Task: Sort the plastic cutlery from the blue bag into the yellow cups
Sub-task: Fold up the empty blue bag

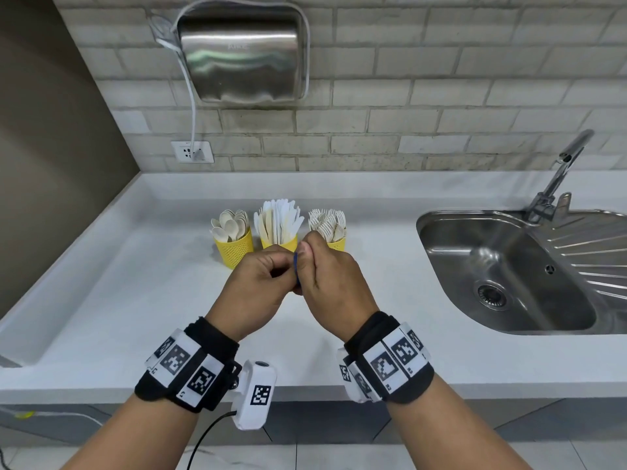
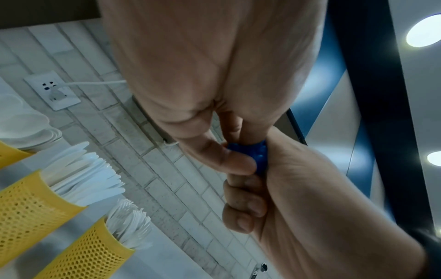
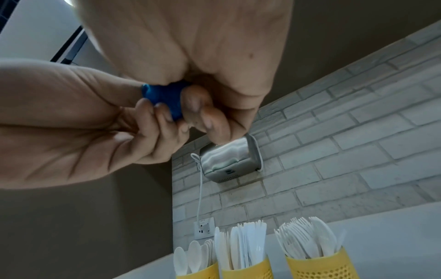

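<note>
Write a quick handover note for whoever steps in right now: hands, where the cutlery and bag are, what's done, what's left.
Left hand and right hand: both pinch the scrunched-up blue bag between them, above the counter.
Cups: three yellow cups stand in a row near the wall. Spoons cup on the left, knives cup in the middle, forks cup on the right, all well filled.
Done: no loose cutlery shows on the counter; sorting looks finished.
Left: probably just putting the bag away. Whether anything remains inside it cannot be seen.
</note>
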Demonstrator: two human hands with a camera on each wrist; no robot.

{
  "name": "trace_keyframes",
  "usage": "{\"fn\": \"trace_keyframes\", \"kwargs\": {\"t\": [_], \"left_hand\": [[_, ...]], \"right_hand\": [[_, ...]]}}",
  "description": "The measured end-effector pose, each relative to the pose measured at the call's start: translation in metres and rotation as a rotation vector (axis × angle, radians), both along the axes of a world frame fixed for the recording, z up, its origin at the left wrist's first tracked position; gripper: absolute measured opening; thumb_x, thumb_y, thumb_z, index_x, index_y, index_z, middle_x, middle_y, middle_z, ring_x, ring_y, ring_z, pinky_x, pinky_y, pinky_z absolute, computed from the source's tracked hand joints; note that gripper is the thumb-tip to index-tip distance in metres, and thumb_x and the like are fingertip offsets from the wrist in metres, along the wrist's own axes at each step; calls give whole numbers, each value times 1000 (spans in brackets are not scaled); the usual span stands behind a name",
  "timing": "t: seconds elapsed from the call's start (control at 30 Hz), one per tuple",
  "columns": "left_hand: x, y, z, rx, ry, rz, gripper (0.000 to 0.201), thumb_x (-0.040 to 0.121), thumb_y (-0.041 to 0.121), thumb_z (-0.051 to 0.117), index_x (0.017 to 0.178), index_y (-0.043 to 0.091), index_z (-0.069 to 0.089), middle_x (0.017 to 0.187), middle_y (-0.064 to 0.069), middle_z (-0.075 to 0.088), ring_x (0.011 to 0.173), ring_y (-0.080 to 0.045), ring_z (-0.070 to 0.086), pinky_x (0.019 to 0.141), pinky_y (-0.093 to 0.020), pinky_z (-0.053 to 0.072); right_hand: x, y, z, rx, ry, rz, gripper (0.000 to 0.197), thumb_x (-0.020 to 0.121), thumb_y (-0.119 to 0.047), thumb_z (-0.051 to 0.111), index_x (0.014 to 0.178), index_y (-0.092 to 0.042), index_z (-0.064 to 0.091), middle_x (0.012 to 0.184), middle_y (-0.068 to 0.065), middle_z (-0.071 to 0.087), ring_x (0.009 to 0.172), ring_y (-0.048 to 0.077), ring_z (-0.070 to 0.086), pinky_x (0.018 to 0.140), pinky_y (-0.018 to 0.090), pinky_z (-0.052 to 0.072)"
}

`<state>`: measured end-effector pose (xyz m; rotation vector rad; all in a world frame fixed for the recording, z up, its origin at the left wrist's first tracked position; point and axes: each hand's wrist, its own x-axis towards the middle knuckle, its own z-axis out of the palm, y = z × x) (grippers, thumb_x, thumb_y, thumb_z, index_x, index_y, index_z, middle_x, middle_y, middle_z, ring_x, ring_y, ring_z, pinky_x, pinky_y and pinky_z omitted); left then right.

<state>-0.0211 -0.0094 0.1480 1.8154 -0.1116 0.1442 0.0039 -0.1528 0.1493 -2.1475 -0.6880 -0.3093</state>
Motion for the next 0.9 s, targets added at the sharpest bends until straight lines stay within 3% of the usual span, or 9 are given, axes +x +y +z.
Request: {"fn": "trace_keyframes", "kwargs": {"t": [0.13,0.27,0.37,0.47,0.6,0.7,0.77,0.83,0.9], "left_hand": [[-2,-5,-3,-61,59,-77,28,104,18,49,98,4,72,111,-27,58,94,-35,66,84,-44,60],[-4,-8,-2,84,22,20,28,104,13,53,89,19,76,109,-6,52,100,-8,58,85,-27,55],[-3,-8,-1,183,-58,92,29,97,12,65,74,25,76,101,2,53,98,-5,56,83,-19,51],[-3,-5,0,192,-91,80,28,91,8,73,72,28,79,94,4,65,90,-6,64,85,-26,54],[-4,-6,4,89,-107,149,20,81,2,82,74,21,81,85,4,76,82,-9,72,80,-24,56],[-4,-9,4,-88,-74,182,17,76,-3,85,81,10,76,81,-5,78,76,-18,73,79,-33,60],[-4,-9,4,-188,-69,174,31,73,-5,87,88,10,64,81,-10,77,75,-25,72,78,-37,62],[-5,-10,5,-153,-99,187,35,74,-7,85,93,12,62,79,-6,77,74,-23,73,78,-32,62],[-7,-12,3,11,-210,206,27,77,-5,84,94,14,75,78,1,77,76,-17,75,78,-29,62]], "right_hand": [[1,-2,-1,112,83,-53,30,106,-31,35,86,-15,51,64,4,61,60,25,56,60,44,49],[2,-2,-5,162,168,-89,34,107,-23,40,75,-22,48,62,-2,61,60,20,56,62,39,48],[3,-1,-8,191,218,-114,39,107,-22,39,69,-24,47,61,-3,60,61,17,55,63,35,47],[3,-4,-8,220,245,-125,42,106,-19,40,65,-22,48,58,-5,58,58,11,52,60,27,42],[3,-5,-7,220,237,-137,44,106,-19,41,62,-24,47,57,-6,57,57,10,51,60,27,42],[4,-5,-6,214,235,-145,47,106,-19,41,60,-25,46,57,-6,57,58,11,51,61,29,43],[4,-6,-4,223,235,-144,48,105,-18,41,58,-25,46,56,-6,57,58,11,52,62,29,44],[5,-6,-3,224,245,-149,49,105,-18,41,57,-25,47,56,-8,57,59,11,53,64,30,44],[7,-6,-2,233,268,-156,50,105,-18,41,56,-25,48,56,-8,58,62,15,56,66,32,45]]}}
